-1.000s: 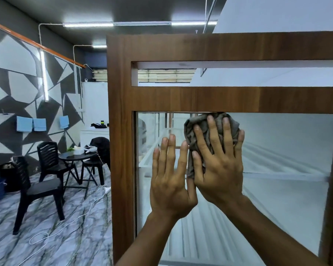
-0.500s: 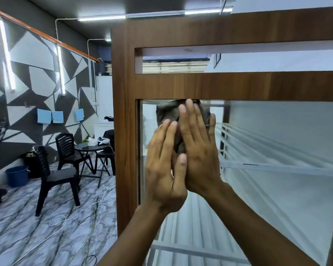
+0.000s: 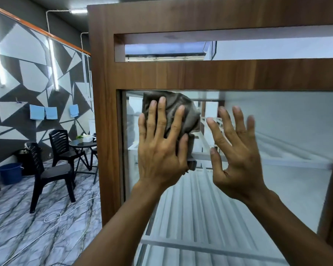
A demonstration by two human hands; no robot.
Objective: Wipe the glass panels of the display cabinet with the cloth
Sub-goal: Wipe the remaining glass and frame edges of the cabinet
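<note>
Left hand (image 3: 160, 152) presses the cloth (image 3: 189, 114) flat against the glass (image 3: 286, 131), fingers (image 3: 160, 120) straight; the cloth lies under and just above them. Right hand (image 3: 236, 158) is beside the cloth, fingers spread, holding nothing.

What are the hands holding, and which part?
The left hand pins the cloth to the glass panel, flat fingers over its middle. The right hand holds nothing.

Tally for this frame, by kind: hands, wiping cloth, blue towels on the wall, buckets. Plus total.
Hands: 2, left hand and right hand
Grey cloth: 1
Blue towels on the wall: 3
Blue bucket: 1
Total: 7
</note>
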